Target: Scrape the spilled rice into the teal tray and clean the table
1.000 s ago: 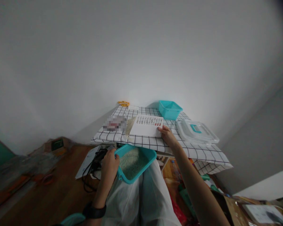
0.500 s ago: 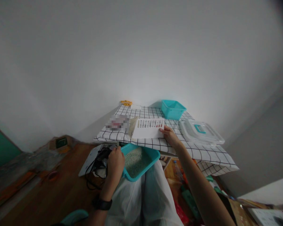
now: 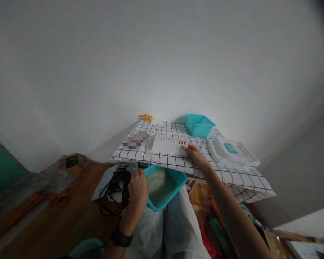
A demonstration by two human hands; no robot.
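My right hand (image 3: 193, 154) pinches the right end of a white slotted plastic panel (image 3: 167, 146) just above the checked tablecloth. A row of slots runs along the panel's far edge, with a little red showing through at the right. My left hand (image 3: 139, 187) is closed at the left rim of a teal tub (image 3: 181, 180), its fingertips partly hidden. Pale grey granules (image 3: 161, 185) cover the bottom of this tub. It sits over my lap, tucked partly under the table's front edge.
On the checked tablecloth (image 3: 172, 126) stand another teal tub (image 3: 199, 126), a clear lid (image 3: 233, 153) with a teal handle, and a yellow item (image 3: 146, 117). Dark cables (image 3: 117, 187) lie beside my left hand. A green bottle (image 3: 218, 230) is on the floor at right.
The slotted panel has tipped flatter, its slots now seen at a lower slant. My left hand and the granule-filled tub have shifted slightly right.
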